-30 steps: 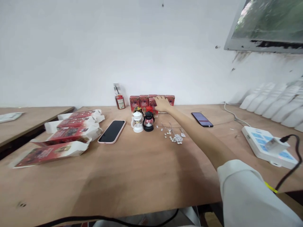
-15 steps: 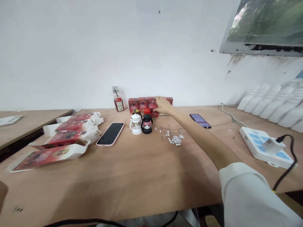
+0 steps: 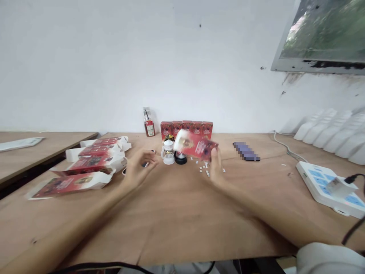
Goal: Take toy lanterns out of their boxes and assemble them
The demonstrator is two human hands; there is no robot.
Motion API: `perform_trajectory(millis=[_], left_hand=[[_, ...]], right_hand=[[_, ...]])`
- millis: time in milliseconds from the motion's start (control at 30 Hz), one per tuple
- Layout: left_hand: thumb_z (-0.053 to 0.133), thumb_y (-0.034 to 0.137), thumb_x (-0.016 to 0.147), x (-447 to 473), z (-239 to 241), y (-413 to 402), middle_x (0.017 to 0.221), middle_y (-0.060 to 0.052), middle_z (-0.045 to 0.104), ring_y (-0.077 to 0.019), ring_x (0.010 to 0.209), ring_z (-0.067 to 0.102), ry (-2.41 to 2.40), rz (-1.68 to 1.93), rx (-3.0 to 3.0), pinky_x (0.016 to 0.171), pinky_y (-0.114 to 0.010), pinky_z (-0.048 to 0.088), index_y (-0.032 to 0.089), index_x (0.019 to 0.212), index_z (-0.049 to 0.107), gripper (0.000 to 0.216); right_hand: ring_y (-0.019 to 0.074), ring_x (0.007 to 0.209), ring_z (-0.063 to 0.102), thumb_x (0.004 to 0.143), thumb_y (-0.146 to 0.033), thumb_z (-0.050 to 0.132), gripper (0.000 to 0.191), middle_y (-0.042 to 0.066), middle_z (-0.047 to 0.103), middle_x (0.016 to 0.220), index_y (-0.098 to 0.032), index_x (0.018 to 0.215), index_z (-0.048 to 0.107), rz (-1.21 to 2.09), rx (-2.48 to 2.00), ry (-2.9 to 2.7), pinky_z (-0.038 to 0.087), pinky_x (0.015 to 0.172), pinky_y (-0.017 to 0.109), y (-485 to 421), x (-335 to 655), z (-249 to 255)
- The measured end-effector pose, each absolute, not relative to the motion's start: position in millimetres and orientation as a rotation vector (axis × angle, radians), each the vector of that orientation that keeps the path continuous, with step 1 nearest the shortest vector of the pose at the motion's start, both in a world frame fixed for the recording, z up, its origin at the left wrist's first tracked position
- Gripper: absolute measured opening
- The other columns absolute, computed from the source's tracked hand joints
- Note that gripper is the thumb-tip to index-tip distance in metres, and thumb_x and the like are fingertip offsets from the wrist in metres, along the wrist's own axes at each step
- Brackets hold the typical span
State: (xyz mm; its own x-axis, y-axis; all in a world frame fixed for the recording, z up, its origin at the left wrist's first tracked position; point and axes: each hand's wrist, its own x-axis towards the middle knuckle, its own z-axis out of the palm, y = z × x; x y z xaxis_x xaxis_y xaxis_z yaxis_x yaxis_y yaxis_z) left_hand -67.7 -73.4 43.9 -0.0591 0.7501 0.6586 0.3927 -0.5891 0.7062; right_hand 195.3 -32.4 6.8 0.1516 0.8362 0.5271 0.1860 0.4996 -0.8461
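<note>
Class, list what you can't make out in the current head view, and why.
All in the head view:
Left phone: mostly hidden behind the left hand.
Black lantern: top hidden behind the red box in the right hand.
Red box lettering: motion-blurred.
Right phone screen: pixelated.
Black cord: cut off by the right edge.

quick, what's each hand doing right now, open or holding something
Left hand: open, fingers loosely curled, nothing visible in it.
Right hand: closed on one end of a red box.
</note>
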Motion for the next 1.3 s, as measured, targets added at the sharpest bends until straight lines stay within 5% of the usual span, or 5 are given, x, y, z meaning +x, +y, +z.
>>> perform_trajectory(millis=[133, 300, 500, 833, 1300], left_hand=[[0.074, 0.033, 0.062, -55.7, 6.3, -69.1, 0.078, -0.004, 0.064, -0.0164, 0.070, 0.062, 1.262, 1.538, 1.690, 0.068, -0.031, 0.052, 0.015, 0.081, 0.058, 0.030], [0.081, 0.034, 0.052, -47.5, 0.5, -69.7, 0.085, -0.007, 0.068, -0.0198, 0.078, 0.064, 1.255, 1.514, 1.393, 0.078, -0.034, 0.051, 0.014, 0.078, 0.059, 0.039], [0.062, 0.050, 0.074, -48.1, 3.0, -74.2, 0.098, -0.012, 0.068, -0.0239, 0.090, 0.065, 1.018, 1.336, 1.025, 0.079, -0.039, 0.052, 0.014, 0.099, 0.062, 0.044], [0.077, 0.041, 0.060, -52.4, 5.5, -82.8, 0.112, -0.007, 0.064, -0.0255, 0.097, 0.062, 0.985, 0.881, 1.367, 0.074, -0.032, 0.051, 0.021, 0.118, 0.050, 0.067], [0.075, 0.035, 0.058, -56.9, 6.7, -80.5, 0.104, -0.006, 0.067, -0.0255, 0.096, 0.063, 0.974, 0.953, 1.416, 0.083, -0.036, 0.048, 0.020, 0.113, 0.052, 0.061]], right_hand=[[0.0212, 0.130, 0.039, 0.088, -0.061, 0.032, 0.056, 0.008, 0.052, 0.131, -0.022, 0.125, 0.047, 0.783, -0.968, -1.486, 0.028, 0.110, 0.037, -74.0, 174.6, -15.4], [0.0230, 0.107, 0.056, 0.086, -0.063, 0.032, 0.051, 0.007, 0.061, 0.108, -0.024, 0.111, 0.050, 1.064, -1.048, -1.332, 0.048, 0.088, 0.039, -73.6, 170.6, -21.1], [0.0201, 0.092, 0.057, 0.082, -0.065, 0.038, 0.047, 0.007, 0.055, 0.110, -0.024, 0.106, 0.048, 1.038, -1.044, -1.248, 0.054, 0.064, 0.032, -66.5, 169.8, -23.3], [0.0221, 0.122, 0.047, 0.082, -0.067, 0.039, 0.054, 0.005, 0.062, 0.117, -0.023, 0.106, 0.061, 1.050, -1.075, -1.339, 0.034, 0.107, 0.039, -67.7, 174.9, -17.0], [0.0248, 0.128, 0.044, 0.078, -0.073, 0.040, 0.066, 0.005, 0.057, 0.130, -0.024, 0.116, 0.062, 1.054, -1.093, -1.361, 0.030, 0.112, 0.043, -58.0, 175.6, -29.0]])
